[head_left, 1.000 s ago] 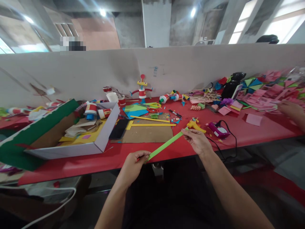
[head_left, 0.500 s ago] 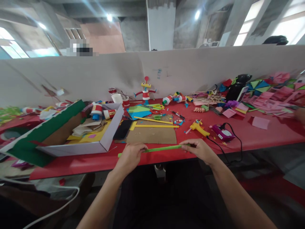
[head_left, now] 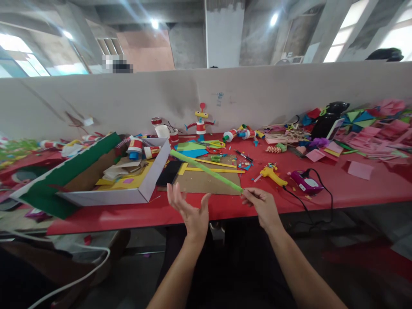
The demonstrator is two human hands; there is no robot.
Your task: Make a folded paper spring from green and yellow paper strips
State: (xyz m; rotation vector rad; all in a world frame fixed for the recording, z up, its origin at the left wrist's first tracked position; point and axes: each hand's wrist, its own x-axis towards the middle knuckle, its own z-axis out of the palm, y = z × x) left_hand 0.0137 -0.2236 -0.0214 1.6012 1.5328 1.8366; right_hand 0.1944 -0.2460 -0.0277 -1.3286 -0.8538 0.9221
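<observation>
My right hand (head_left: 257,201) pinches the near right end of a long green strip (head_left: 207,171), which slants up and leftward over the cardboard. Palm up and fingers spread, my left hand (head_left: 193,212) is below the strip and holds nothing. Beneath the strip lies a brown cardboard sheet (head_left: 206,184) with two yellow strips (head_left: 214,170) on it. A dark phone (head_left: 169,172) rests at its left edge. A yellow glue gun (head_left: 273,175) lies to the right, beside a purple box (head_left: 307,182) with a black cable.
On the left stands an open box (head_left: 112,198) holding paper and cup figures. A cup robot (head_left: 201,127) stands near the back partition. Scissors (head_left: 217,144) lie on coloured paper. Pink paper pieces (head_left: 370,137) and a black object (head_left: 330,118) are at the right.
My left hand has let go of the green strip and opened palm up. The strip's left end has swung up and away, while my right hand keeps its grip.
</observation>
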